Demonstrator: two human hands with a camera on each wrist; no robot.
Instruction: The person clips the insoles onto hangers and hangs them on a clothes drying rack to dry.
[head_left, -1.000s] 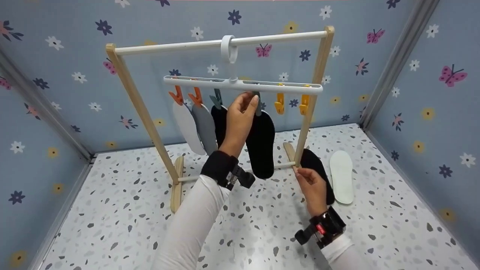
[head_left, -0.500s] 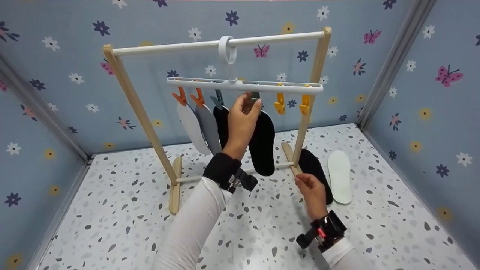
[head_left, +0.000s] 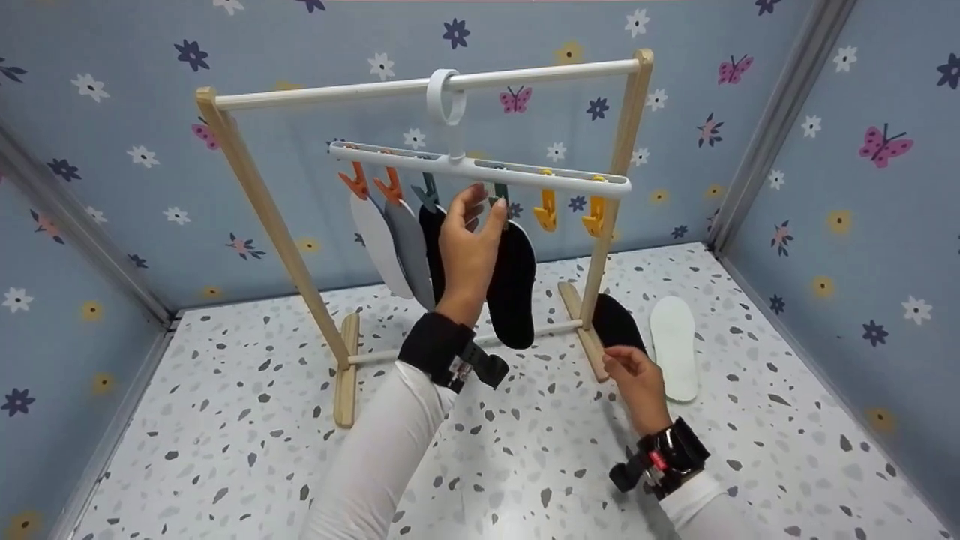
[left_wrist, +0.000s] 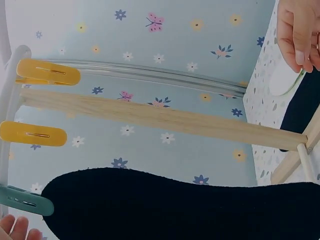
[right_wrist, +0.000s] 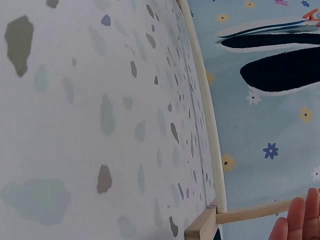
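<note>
In the head view, my left hand is raised at the hanger, fingers spread beside a dark green clothespin. From that clothespin hangs a black insole. The left wrist view shows the fingertips just off the green clothespin, which bites the insole's end. Low on the right, my right hand has loosely bent fingers and holds nothing. It is in front of a black insole lying on the floor, beside a pale insole.
A white clip hanger hangs from a wooden rack's top bar. Its left side carries a white insole, a grey insole and another black insole. Two yellow clothespins hang at its right with nothing in them.
My left fingers have let go of the green clothespin and spread, and the black insole hangs free of the hand. The hanger's right end has tipped slightly. My right hand has drifted a little right.
</note>
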